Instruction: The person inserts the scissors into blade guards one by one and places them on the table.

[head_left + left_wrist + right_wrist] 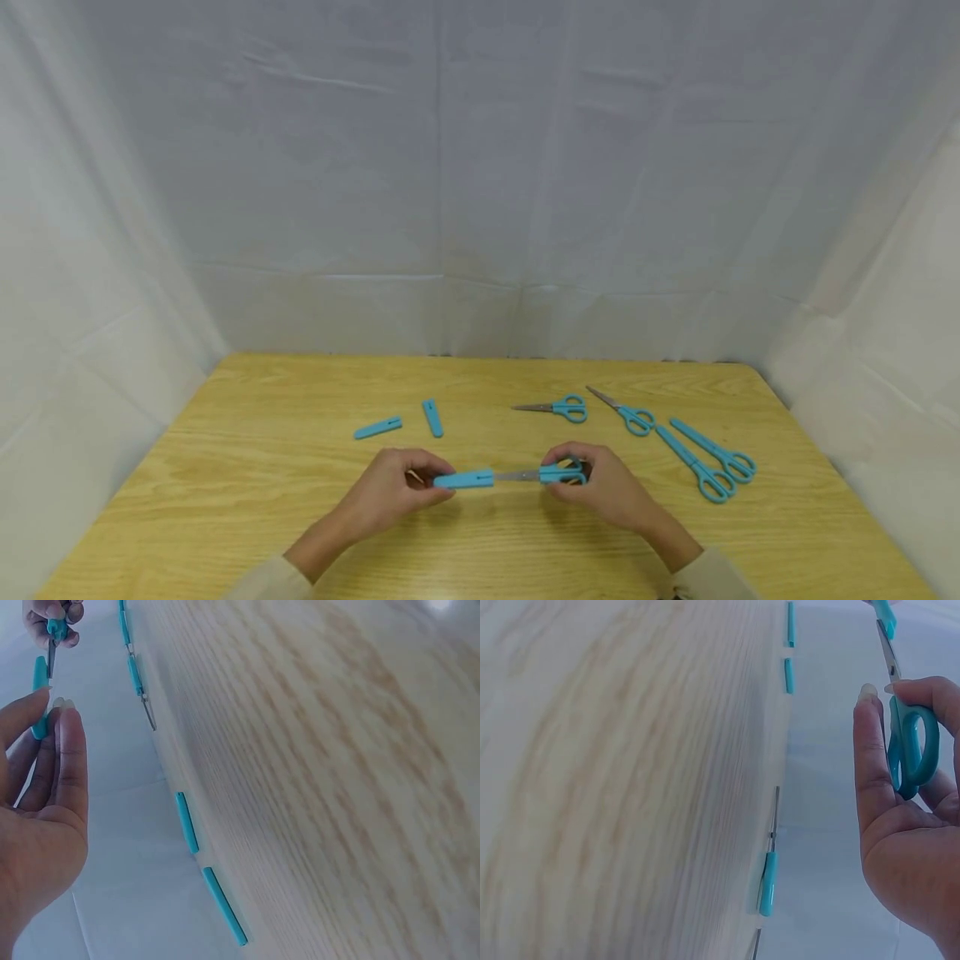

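Observation:
My left hand [397, 489] pinches a blue scissor cover [467, 479] by its closed end, slot facing right. Opposite it, my right hand [602, 483] holds a pair of scissors [551, 474] by the blue handles, with the metal blades pointing left. The blade tips meet the cover's open end in the head view; in the right wrist view the blades [887, 651] still show bare metal between the handles and the cover [885, 616]. From the left wrist, the cover [40, 675] appears between thumb and fingers, raised off the table.
Two loose blue covers [378, 427] lie behind my left hand. Uncovered scissors [570, 408] and a second bare pair [636, 419] lie behind my right hand. Farther right, two covered scissors [712, 482] rest side by side on the wooden table [247, 467]. White sheets [480, 208] enclose the table.

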`<action>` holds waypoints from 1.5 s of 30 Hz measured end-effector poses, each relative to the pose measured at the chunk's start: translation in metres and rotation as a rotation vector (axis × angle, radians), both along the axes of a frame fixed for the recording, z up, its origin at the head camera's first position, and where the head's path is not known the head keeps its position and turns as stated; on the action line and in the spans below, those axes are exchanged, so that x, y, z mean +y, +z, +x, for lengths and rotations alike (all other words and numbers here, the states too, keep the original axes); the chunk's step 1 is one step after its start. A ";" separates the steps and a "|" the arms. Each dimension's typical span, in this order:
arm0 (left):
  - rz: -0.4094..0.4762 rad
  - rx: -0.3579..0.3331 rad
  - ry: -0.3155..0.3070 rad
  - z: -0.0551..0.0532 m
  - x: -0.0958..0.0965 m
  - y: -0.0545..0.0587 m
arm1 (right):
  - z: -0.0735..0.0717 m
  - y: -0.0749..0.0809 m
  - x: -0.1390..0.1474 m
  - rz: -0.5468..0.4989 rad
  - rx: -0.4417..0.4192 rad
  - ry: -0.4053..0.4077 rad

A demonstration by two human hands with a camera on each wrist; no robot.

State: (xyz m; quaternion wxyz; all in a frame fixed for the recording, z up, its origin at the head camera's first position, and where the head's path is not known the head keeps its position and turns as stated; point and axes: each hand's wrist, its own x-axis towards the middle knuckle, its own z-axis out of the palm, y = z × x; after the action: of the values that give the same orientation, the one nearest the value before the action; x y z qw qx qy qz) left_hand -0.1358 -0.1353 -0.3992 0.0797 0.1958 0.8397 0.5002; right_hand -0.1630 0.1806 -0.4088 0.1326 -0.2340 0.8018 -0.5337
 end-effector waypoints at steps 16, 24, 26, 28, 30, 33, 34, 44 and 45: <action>-0.001 0.006 -0.008 0.002 0.001 -0.001 | 0.004 -0.001 -0.007 -0.004 0.028 0.003; -0.013 0.017 0.025 0.001 -0.006 0.000 | 0.003 -0.002 -0.001 -0.017 0.035 -0.026; -0.011 0.014 0.023 0.002 -0.007 -0.001 | 0.002 -0.003 0.001 -0.024 0.031 -0.028; -0.011 0.011 0.022 0.002 -0.008 0.000 | 0.001 -0.005 0.003 -0.037 0.025 -0.028; -0.011 0.010 0.023 0.003 -0.008 0.000 | 0.001 -0.006 0.004 -0.052 0.020 -0.023; -0.012 0.012 0.022 0.003 -0.008 0.000 | 0.000 -0.008 0.004 -0.064 0.013 -0.013; -0.013 0.013 0.021 0.003 -0.007 0.000 | 0.000 -0.008 0.004 -0.064 0.012 -0.011; -0.029 0.027 0.016 0.004 -0.006 -0.001 | 0.004 -0.006 0.004 -0.062 0.016 -0.005; -0.031 0.026 0.015 0.004 -0.006 -0.001 | 0.004 -0.006 0.004 -0.065 0.015 -0.004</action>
State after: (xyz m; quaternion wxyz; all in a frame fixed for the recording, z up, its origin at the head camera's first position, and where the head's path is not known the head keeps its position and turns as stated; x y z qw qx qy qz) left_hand -0.1317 -0.1413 -0.3999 0.0681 0.1945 0.8498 0.4852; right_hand -0.1594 0.1844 -0.4148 0.1179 -0.2405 0.7855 -0.5579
